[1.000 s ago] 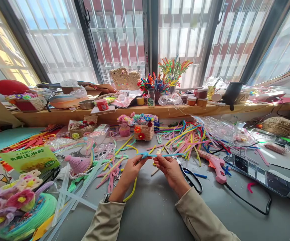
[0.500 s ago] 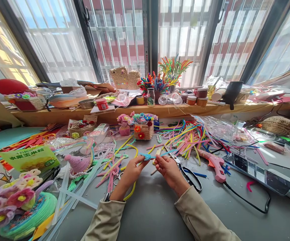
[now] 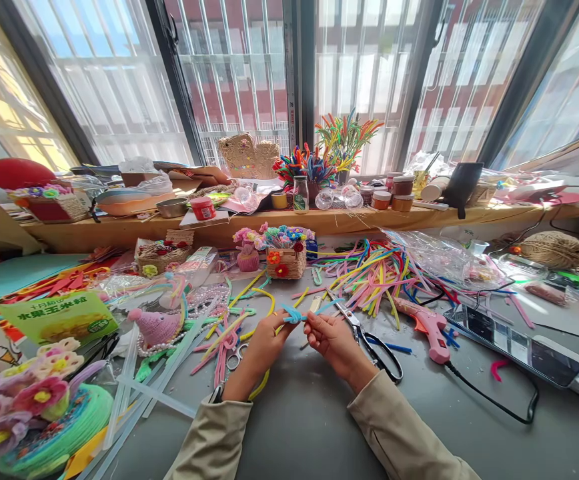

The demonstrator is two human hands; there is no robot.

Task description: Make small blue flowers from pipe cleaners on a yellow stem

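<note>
A light blue pipe cleaner [image 3: 294, 315], coiled into a small bundle at one end, is held between both hands above the grey table. My left hand [image 3: 265, 343] pinches the coiled part with thumb and fingers. Fingertips of my right hand [image 3: 333, 339] grip the pipe cleaner just right of the coil, and its straight end sticks out up and to the right. Black-handled scissors [image 3: 380, 357] lie beside my right hand, blades pointing away. Smaller scissors [image 3: 233, 360] rest left of my left hand, near a yellow pipe cleaner [image 3: 271, 303].
Loose pipe cleaners [image 3: 374, 270] pile up behind. A pink glue gun [image 3: 432, 333] and a phone [image 3: 514, 343] lie right. Left are a pink knitted cone [image 3: 157, 327], translucent sticks [image 3: 157, 395] and fluffy flowers [image 3: 42, 393]. A decorated basket [image 3: 287, 262] stands at centre back.
Both hands have turned slightly, and the coiled end has shifted a little to the right. The pipe cleaner's free end on the right looks shorter.
</note>
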